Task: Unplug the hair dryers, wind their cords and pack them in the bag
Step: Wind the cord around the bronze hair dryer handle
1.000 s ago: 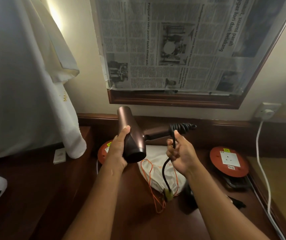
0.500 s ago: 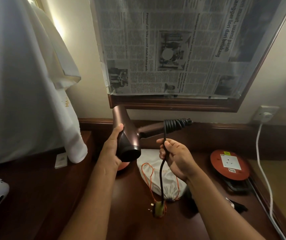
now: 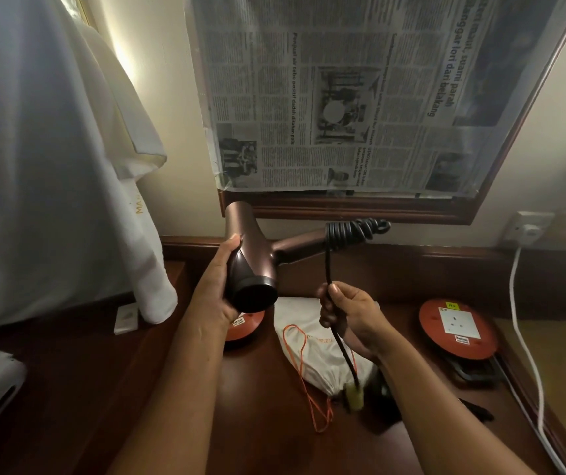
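My left hand (image 3: 221,293) is closed around the body of the hair dryer (image 3: 247,269), held above the bench (image 3: 103,389). My right hand (image 3: 346,317) pinches the black cord (image 3: 328,265) just under the coils already on the handle. The plug (image 3: 353,396) hangs free over the white bag (image 3: 312,347). To wind well, I should keep the cord a little tight, lay each turn beside the last one, and turn the dryer steadily, so I think the coils will not slip off.

The newspaper (image 3: 360,97) headline reads "suami parah dilanggar lori dari belakang".
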`<state>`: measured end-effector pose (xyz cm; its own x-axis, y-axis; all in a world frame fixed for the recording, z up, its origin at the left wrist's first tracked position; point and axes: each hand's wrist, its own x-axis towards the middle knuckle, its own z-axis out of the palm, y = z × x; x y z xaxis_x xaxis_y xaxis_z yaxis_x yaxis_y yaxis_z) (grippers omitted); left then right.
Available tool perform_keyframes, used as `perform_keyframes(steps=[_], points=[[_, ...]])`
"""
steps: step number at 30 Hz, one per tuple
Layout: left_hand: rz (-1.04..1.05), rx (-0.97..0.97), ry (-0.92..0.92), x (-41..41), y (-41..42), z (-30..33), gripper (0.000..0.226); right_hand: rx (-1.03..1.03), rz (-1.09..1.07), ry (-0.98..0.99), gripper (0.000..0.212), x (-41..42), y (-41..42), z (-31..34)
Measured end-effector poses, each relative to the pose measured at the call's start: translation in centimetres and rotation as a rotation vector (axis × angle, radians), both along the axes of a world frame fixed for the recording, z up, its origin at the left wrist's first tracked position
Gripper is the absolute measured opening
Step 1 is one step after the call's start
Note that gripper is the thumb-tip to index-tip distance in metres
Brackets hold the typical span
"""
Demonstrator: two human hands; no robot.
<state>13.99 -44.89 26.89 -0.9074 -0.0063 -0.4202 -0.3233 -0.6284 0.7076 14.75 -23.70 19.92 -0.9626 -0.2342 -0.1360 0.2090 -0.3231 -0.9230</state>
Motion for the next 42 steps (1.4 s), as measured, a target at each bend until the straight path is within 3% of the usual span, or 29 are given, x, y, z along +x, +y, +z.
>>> perform_keyframes(steps=[6, 12, 18, 25, 30, 33, 36, 39, 42], points=[[-0.029, -0.010, 0.036, 0.3, -0.3, 0.2, 0.059, 0.169, -0.050, 0.074, 0.030, -0.2, -0.1, -0.2], [-0.084, 0.032, 0.100, 0.5, -1.1, 0.7, 0.067, 0.465, 0.029, 0.059, 0.060, 0.0, 0.4, -1.4], [-0.130, -0.041, 0.054, 0.8, -1.7, 1.7, 0.070, 0.352, 0.008, 0.023, 0.043, -0.7, 1.2, -1.6], [-0.198, -0.060, 0.070, 0.7, -2.4, 0.6, 0.075, 0.533, -0.055, 0.108, 0.040, -1.7, 2.8, 0.6], [-0.192, -0.092, 0.080, 0.9, -2.7, 0.4, 0.071, 1.054, -0.015, 0.201, 0.021, -3.2, 4.4, 2.5], [-0.208, -0.105, 0.083, 1.0, -2.8, 0.4, 0.070, 1.024, 0.018, 0.346, 0.030, -3.6, 6.2, 4.3], [-0.249, -0.140, 0.076, 0.8, -3.0, 0.3, 0.070, 1.235, 0.144, 0.419, 0.016, -5.2, 7.0, 6.5], [-0.287, -0.227, 0.042, 0.7, -2.9, 0.0, 0.073, 1.482, 0.150, 0.439, 0.039, -6.4, 7.0, 8.5], [-0.305, -0.283, 0.036, 0.6, -2.7, -0.6, 0.078, 1.717, 0.182, 0.560, 0.046, -6.6, 6.8, 10.0]])
